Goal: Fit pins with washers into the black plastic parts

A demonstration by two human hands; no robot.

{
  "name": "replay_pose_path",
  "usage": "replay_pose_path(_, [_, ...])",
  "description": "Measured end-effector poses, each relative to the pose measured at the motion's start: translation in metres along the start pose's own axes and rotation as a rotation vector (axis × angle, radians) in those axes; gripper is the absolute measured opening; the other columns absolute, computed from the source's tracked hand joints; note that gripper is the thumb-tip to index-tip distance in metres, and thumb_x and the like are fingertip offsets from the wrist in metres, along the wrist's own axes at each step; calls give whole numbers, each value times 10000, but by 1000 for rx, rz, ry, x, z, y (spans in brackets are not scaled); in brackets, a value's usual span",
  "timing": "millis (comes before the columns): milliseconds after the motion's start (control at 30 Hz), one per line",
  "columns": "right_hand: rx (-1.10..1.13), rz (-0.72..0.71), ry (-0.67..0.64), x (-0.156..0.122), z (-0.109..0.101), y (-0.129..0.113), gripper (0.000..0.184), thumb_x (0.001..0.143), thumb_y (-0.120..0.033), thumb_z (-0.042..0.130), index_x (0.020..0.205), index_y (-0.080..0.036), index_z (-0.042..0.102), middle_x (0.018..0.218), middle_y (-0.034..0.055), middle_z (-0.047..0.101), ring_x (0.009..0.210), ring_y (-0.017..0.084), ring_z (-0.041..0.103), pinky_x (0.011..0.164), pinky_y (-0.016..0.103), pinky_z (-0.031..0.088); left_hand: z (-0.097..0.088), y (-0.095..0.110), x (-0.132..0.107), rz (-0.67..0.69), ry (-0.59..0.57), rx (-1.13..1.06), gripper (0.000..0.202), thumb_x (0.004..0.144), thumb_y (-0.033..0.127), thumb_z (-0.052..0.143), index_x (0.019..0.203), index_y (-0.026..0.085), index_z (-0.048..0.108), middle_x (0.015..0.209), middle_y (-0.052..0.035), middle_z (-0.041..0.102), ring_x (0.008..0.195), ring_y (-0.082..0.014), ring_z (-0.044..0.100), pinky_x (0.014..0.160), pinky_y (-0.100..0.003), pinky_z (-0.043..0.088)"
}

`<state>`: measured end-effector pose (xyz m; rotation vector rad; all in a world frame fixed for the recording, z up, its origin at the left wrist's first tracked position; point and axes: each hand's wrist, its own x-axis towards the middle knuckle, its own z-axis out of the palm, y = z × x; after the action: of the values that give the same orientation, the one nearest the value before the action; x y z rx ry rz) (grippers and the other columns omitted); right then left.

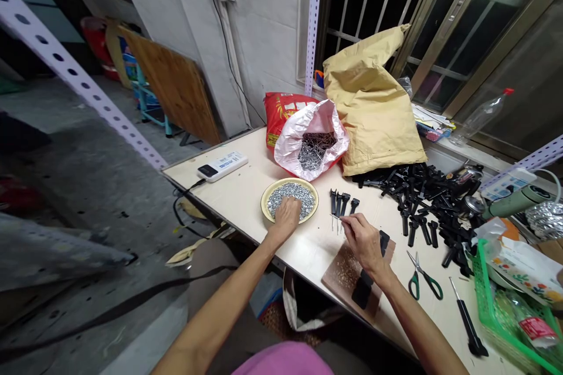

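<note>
My left hand (287, 214) reaches into a yellow bowl (268, 193) full of small silver metal pieces, fingers curled down into them. My right hand (361, 238) is closed in a pinch on a thin nail held near a short row of black plastic parts (342, 201) lying on the pale table (246, 187). Under my right wrist lies a brown board (341, 274) with a black block on it. A big heap of the same black parts (422, 193) lies further right.
An open white-and-red bag of nails (311, 142) and a tan sack (373, 105) stand at the back. Green-handled scissors (423, 281), a black-handled tool (468, 325) and a green basket (488, 299) lie to the right. A power strip (222, 165) rests at the table's left edge.
</note>
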<state>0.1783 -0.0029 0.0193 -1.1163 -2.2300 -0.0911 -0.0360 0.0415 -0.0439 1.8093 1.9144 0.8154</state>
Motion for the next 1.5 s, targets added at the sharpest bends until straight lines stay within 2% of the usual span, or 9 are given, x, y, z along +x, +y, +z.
replay_pose_path(200, [172,162,0,10,8,-7,283,930,-236,413,1063,-217,663,851,54,618,683,149,610,603,257,495,-13,0,3,-35,87,-110,195,764,156,501,594,196,587,777,-109,627,903,-286,553,765,-372,430])
replay_pose_path(300, [250,194,-26,14,14,-14,292,916,-228,424,1062,-223,677,798,44,589,666,148,589,598,255,483,-23,7,-1,-172,90,-538,126,715,274,616,621,191,615,708,-59,641,765,-229,589,728,-353,460])
replay_pose_path(400, [318,199,-50,18,20,-24,306,917,-223,426,1095,-241,674,766,30,554,668,144,568,608,245,474,-28,23,-12,-322,-89,-1088,272,580,389,755,669,159,640,651,-25,644,601,-153,578,625,-306,478])
replay_pose_path(467, [327,209,-79,19,21,-31,318,918,-213,427,1128,-254,662,754,22,529,659,139,550,598,238,463,-30,35,-21,-355,-148,-1317,360,496,394,814,684,140,642,637,-13,643,571,-120,570,614,-284,488])
replay_pose_path(533, [321,225,-98,18,20,-34,330,917,-202,428,1153,-259,651,748,17,512,648,136,536,583,234,453,-32,44,-28,-369,-148,-1430,388,452,375,844,676,134,638,618,6,632,560,-99,565,625,-270,496])
replay_pose_path(833, [261,252,-58,10,6,-31,324,919,-196,429,1139,-251,661,734,16,493,634,134,513,574,238,438,-28,64,-37,-264,-79,-1372,338,510,371,816,680,133,647,608,14,625,571,-103,574,635,-268,487])
replay_pose_path(1100, [23,245,-87,-1,-5,-31,300,935,-202,425,1111,-238,665,760,23,558,633,120,554,561,214,424,-25,75,-44,-216,-112,-1287,307,549,385,790,665,134,656,595,16,626,573,-102,580,631,-251,493])
replay_pose_path(1333, [-70,222,15,-14,-6,-27,235,948,-264,447,898,-195,666,783,30,662,708,139,626,612,230,434,-16,78,-46,-257,-195,-1273,336,518,369,803,727,127,699,632,4,655,536,-98,572,598,-266,511])
replay_pose_path(1500, [-130,223,21,-22,-10,-27,262,966,-280,412,874,-195,642,778,29,672,688,137,622,593,237,402,-11,81,-51,-198,-179,-1216,273,557,346,780,719,134,720,609,-2,667,540,-100,580,599,-248,495])
